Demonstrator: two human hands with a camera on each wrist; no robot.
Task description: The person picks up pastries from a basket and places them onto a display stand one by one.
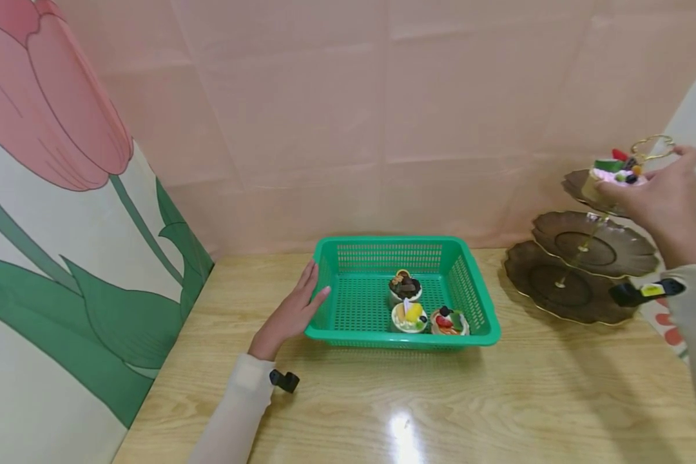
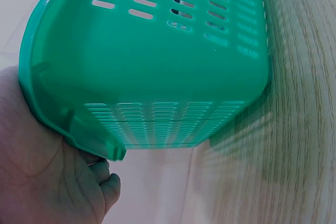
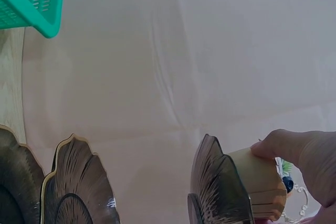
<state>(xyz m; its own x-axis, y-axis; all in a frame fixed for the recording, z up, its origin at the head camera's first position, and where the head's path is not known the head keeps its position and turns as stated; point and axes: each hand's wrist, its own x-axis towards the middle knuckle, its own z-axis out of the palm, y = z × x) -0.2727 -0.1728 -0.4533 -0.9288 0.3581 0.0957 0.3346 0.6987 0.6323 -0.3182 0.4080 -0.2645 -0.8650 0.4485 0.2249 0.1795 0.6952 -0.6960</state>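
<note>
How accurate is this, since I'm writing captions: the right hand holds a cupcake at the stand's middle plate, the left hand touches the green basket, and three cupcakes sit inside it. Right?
The plate is wrong: the head view shows the right hand holding the cupcake at the top plate of the stand. The left hand touches the green basket, with three cupcakes inside.

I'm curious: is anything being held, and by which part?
The right hand holds a fruit-topped cupcake by its side; the left hand only touches the green basket.

Right hand (image 1: 671, 196): held a round fruit-topped cake (image 1: 613, 175) at the brown three-tier stand (image 1: 617, 248).
Left hand (image 1: 289, 314): touched a green plastic basket (image 1: 356, 303).
</note>
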